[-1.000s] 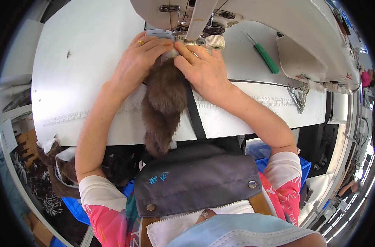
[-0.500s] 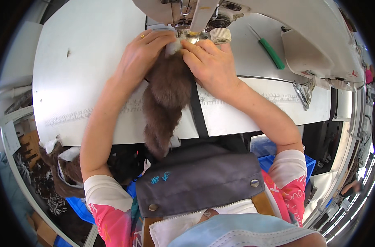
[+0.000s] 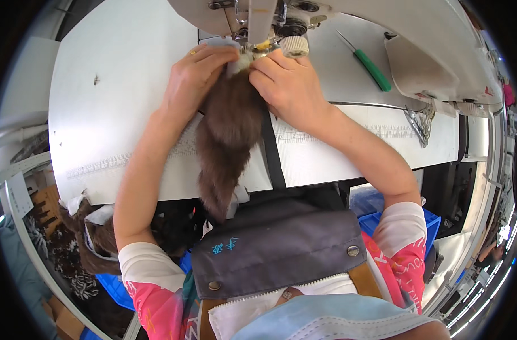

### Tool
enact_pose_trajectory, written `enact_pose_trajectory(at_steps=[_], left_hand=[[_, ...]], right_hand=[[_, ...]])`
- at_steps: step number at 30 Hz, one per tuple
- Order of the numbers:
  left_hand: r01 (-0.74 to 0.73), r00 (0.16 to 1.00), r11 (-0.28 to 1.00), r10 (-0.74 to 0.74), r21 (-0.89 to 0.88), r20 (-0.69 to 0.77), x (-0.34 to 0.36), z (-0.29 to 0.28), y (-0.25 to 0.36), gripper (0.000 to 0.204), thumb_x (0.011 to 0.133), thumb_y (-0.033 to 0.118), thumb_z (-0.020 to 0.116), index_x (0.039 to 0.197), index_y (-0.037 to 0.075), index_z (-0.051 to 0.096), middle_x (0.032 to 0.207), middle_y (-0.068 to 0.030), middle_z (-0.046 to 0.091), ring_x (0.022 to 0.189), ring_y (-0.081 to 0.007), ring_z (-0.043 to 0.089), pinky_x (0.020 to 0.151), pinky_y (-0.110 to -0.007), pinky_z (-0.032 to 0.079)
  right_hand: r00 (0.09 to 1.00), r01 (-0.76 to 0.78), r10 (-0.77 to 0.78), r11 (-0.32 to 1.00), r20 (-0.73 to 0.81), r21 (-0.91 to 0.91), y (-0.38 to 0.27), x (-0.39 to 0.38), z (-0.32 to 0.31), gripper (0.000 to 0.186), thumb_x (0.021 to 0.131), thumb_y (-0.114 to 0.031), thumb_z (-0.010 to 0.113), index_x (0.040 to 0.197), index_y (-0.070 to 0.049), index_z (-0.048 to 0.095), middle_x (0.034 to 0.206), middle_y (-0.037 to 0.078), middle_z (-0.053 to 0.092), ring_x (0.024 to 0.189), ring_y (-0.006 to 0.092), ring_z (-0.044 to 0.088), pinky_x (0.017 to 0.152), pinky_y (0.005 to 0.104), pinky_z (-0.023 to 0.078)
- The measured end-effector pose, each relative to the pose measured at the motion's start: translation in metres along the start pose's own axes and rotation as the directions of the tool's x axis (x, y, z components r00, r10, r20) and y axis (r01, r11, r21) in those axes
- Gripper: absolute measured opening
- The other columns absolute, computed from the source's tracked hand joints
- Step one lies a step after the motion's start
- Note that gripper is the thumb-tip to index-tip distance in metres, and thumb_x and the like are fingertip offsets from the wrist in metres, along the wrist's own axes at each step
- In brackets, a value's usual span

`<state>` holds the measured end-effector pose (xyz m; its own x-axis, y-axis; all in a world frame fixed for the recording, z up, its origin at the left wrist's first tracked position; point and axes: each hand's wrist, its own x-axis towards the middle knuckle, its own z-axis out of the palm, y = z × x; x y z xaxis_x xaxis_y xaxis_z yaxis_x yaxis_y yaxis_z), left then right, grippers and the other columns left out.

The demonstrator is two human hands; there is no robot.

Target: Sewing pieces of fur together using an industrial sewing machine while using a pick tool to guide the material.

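A brown furry piece [image 3: 231, 113] with a white end lies under the sewing machine [image 3: 440, 39] and hangs over the table's front edge. Pinched at its white end, close to the needle area, it is held from the left by my left hand [image 3: 195, 76]. From the right, my right hand [image 3: 289, 85] grips the same end, fingertips beside the presser foot. My fingers and the machine head partly hide the spot where the piece meets the needle.
On the machine bed at right lies a green-handled awl [image 3: 373, 69]. Metal thread snips [image 3: 419, 126] rest near it. A ruler strip [image 3: 128, 161] crosses the white table [image 3: 105, 113]. More brown furry pieces [image 3: 102, 238] are heaped at lower left, by a blue bin [image 3: 115, 290].
Both hands stay at the furry piece's white end, with only small shifts of the fingers. The whole view has shifted slightly.
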<state>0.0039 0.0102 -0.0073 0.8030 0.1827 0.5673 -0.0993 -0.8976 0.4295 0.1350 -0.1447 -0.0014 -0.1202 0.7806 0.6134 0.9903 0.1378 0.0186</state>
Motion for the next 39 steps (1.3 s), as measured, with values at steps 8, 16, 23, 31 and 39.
enact_pose_trajectory(at_steps=[8, 16, 23, 31, 39], left_hand=[[0.628, 0.719, 0.573, -0.686, -0.527, 0.111, -0.004, -0.019, 0.045, 0.026, 0.084, 0.011, 0.063, 0.108, 0.002, 0.061, 0.098, -0.0065, 0.065, 0.090, -0.0147, 0.062, 0.078, -0.030, 0.048], [0.949, 0.293, 0.117, -0.668, -0.293, 0.684, -0.063, -0.065, 0.146, 0.023, 0.083, 0.016, 0.068, 0.090, -0.006, 0.066, 0.081, -0.0035, 0.066, 0.073, -0.0070, 0.059, 0.065, -0.022, 0.047], [0.871, 0.439, 0.165, -0.685, -0.463, 0.582, -0.102, -0.040, 0.208, 0.015, 0.082, 0.013, 0.069, 0.078, -0.001, 0.064, 0.072, -0.0002, 0.063, 0.066, -0.0026, 0.053, 0.056, -0.020, 0.043], [0.763, 0.270, -0.196, -0.769, -0.616, 0.579, -0.086, -0.085, 0.243, 0.014, 0.084, 0.006, 0.065, 0.094, -0.003, 0.067, 0.084, -0.0045, 0.067, 0.072, -0.0079, 0.061, 0.065, -0.022, 0.049], [0.764, 0.278, -0.229, -0.728, -0.604, 0.627, -0.077, -0.079, 0.248, 0.013, 0.086, 0.007, 0.063, 0.095, -0.002, 0.067, 0.087, -0.0032, 0.068, 0.075, -0.0069, 0.062, 0.067, -0.022, 0.050]], right_hand=[[0.571, -0.676, 0.454, -0.212, 0.684, 0.706, 0.005, -0.015, -0.032, 0.022, 0.089, -0.020, 0.057, 0.097, 0.000, 0.060, 0.088, 0.008, 0.065, 0.051, 0.0075, 0.057, 0.041, 0.0203, 0.039], [0.454, -0.825, 0.095, -0.329, 0.886, 0.459, -0.061, -0.056, -0.119, 0.026, 0.094, -0.023, 0.052, 0.089, 0.000, 0.063, 0.070, 0.008, 0.067, 0.042, 0.0061, 0.046, 0.041, 0.0208, 0.036], [0.848, -0.412, -0.068, 0.538, 0.525, 0.735, -0.147, -0.088, -0.121, 0.029, 0.087, -0.020, 0.058, 0.063, -0.006, 0.049, 0.053, 0.011, 0.053, 0.050, 0.0330, 0.055, 0.044, 0.0391, 0.043], [0.547, -0.784, 0.317, -0.130, 0.775, 0.607, -0.069, -0.055, -0.140, 0.034, 0.089, -0.034, 0.058, 0.078, -0.002, 0.063, 0.066, 0.010, 0.064, 0.055, 0.0214, 0.061, 0.053, 0.0328, 0.050], [0.434, -0.522, -0.051, -0.828, 0.900, 0.205, -0.033, -0.009, -0.025, 0.019, 0.094, -0.015, 0.047, 0.100, 0.002, 0.054, 0.092, 0.011, 0.065, 0.074, 0.0195, 0.066, 0.072, 0.0330, 0.056]])
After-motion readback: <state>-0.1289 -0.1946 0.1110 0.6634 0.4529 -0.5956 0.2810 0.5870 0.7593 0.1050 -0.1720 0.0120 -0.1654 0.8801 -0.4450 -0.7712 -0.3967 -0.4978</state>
